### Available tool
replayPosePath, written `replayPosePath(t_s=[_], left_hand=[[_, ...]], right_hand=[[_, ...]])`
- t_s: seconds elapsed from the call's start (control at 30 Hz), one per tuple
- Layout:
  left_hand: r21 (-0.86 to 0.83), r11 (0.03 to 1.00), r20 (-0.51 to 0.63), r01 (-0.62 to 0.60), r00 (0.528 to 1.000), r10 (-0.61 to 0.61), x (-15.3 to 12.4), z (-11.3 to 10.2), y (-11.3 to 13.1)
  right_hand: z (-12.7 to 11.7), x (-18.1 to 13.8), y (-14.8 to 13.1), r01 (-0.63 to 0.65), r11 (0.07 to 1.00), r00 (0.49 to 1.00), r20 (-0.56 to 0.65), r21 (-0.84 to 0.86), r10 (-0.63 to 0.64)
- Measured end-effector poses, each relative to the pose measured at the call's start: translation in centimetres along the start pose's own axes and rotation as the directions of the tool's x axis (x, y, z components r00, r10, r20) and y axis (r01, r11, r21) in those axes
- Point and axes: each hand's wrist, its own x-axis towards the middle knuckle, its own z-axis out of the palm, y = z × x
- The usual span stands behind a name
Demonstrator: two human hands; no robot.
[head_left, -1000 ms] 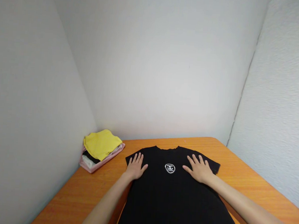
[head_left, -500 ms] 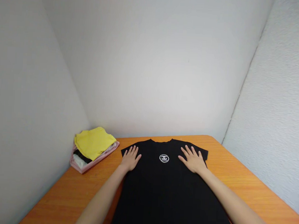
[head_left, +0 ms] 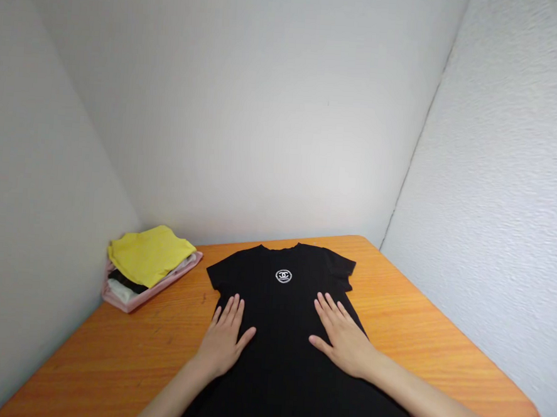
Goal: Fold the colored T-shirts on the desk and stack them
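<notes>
A black T-shirt [head_left: 279, 347] lies spread face up on the wooden table, its collar toward the back wall and its lower end running out of the frame. A round white logo [head_left: 284, 276] marks its chest. My left hand [head_left: 224, 337] rests flat on the shirt's left side below the sleeve, fingers stretched out. On the opposite side, my right hand [head_left: 340, 338] lies flat on the cloth, fingers pointing away and thumb apart. Neither hand grips the fabric.
At the table's back left stands a pink tray [head_left: 131, 306] holding folded clothes, with a yellow garment [head_left: 150, 254] on top and black and white cloth beneath. White walls border the wooden table [head_left: 440, 344] at the back, left and right.
Both hands have slid down the shirt toward me, from near the sleeves to the sides of the body. The camera view has shifted slightly, and the tray appears further left.
</notes>
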Motion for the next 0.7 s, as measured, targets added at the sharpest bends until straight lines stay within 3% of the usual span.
replayPosePath(t_s=[0.1,0.2,0.27,0.37,0.47,0.53,0.6,0.7], left_hand=[[-0.003,0.999,-0.004,0.034,0.999,-0.034,-0.1,0.1,0.0],[0.016,0.998,-0.017,0.053,0.998,-0.052,-0.1,-2.1,1.9],[-0.016,1.000,-0.065,0.005,0.998,-0.006,-0.9,-4.2,5.2],[-0.157,0.960,-0.185,-0.232,0.962,0.203,-2.7,-5.9,13.2],[-0.167,0.813,-0.338,-0.557,0.807,0.484,-3.5,-3.6,22.3],[-0.089,0.803,-0.430,-0.589,0.750,0.503,-3.1,-0.7,27.3],[-0.064,0.829,-0.464,-0.556,0.751,0.469,-2.3,2.1,30.7],[-0.163,0.880,-0.389,-0.446,0.849,0.358,-1.4,4.3,32.5]], right_hand=[[-0.1,-0.8,0.3,-0.031,0.999,0.999,0.020,0.034,0.030],[-1.5,1.1,2.9,-0.052,0.995,0.998,-0.016,0.082,0.054],[-3.1,3.3,6.1,-0.162,0.984,0.982,-0.087,0.070,0.168],[-5.3,6.9,11.9,-0.425,0.905,0.890,-0.167,0.033,0.424],[-5.6,9.1,16.1,-0.574,0.819,0.806,-0.169,0.018,0.568],[-4.8,9.7,17.4,-0.635,0.772,0.762,-0.153,0.011,0.629],[-3.7,9.8,18.0,-0.672,0.741,0.732,-0.141,0.011,0.666],[-2.9,9.8,18.7,-0.677,0.735,0.727,-0.111,0.046,0.677]])
